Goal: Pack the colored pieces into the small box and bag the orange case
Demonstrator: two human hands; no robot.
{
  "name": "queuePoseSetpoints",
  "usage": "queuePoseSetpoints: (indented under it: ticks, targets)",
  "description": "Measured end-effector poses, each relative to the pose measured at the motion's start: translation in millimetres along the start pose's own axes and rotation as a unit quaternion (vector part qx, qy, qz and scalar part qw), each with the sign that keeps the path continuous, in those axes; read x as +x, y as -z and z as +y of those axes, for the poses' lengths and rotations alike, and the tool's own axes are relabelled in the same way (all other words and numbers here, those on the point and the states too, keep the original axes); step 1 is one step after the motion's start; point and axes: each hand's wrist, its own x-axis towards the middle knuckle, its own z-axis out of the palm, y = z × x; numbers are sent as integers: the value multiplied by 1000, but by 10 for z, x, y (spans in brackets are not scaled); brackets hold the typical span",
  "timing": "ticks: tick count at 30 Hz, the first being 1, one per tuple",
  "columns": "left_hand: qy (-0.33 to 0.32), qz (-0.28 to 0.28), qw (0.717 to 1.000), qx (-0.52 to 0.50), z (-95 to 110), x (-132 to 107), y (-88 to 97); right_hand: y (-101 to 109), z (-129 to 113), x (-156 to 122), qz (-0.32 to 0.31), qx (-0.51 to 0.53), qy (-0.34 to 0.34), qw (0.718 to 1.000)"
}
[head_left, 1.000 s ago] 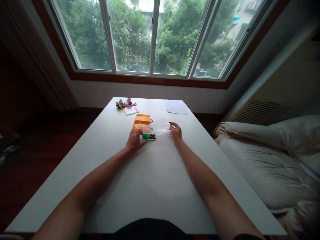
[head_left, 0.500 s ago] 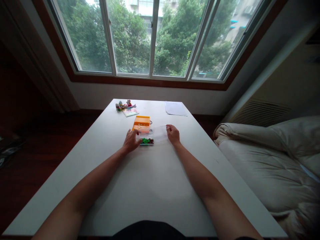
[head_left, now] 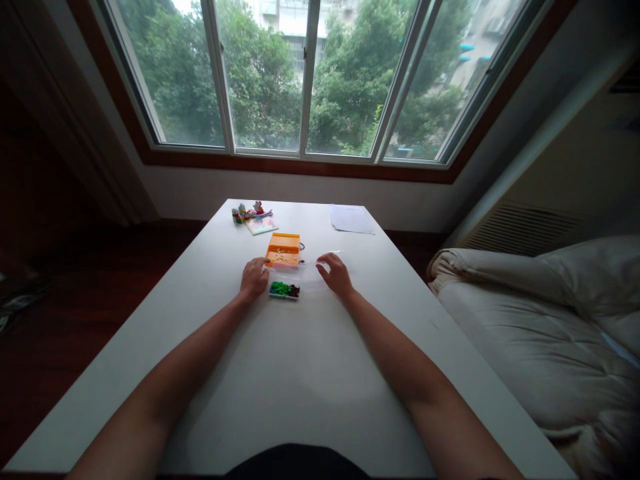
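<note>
A shallow tray [head_left: 285, 297] of small green and dark brick-like pieces lies on the table between my hands. Just beyond it sits an opened orange case [head_left: 285, 240] with small pale pieces in its nearer half. Thin clear plastic film [head_left: 310, 283] spreads across the table between the tray and the case; whether it is a bag I cannot tell. My left hand [head_left: 255, 277] is closed at the film's left end, by the case's near left corner. My right hand [head_left: 335, 273] hovers at or over the film's right part, with thumb and fingers apart.
At the far left of the white table [head_left: 300, 373] stand small colourful figures [head_left: 245, 212] beside a pale patterned card [head_left: 263, 225]. Sheets of paper [head_left: 351, 218] lie at the far right. A cushioned sofa [head_left: 500, 333] is right of the table, and a window wall lies beyond.
My right hand has let go of the film's right edge and moved left. My left hand has drawn back slightly left. The tray has shifted a little left and nearer to me.
</note>
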Motion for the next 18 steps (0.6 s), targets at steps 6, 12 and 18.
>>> queuePoseSetpoints:
  ticks: [6,12,18]
  targets:
    - [-25,-38,998,42,-94,32,-52,1,-22,-10,-50,-124,8,991]
    - [-5,-58,996,63,-7,14,-1,-18,7,-39,-131,-144,40,980]
    - [23,-36,996,80,41,5,70,-79,-102,-46,-171,-142,79,972]
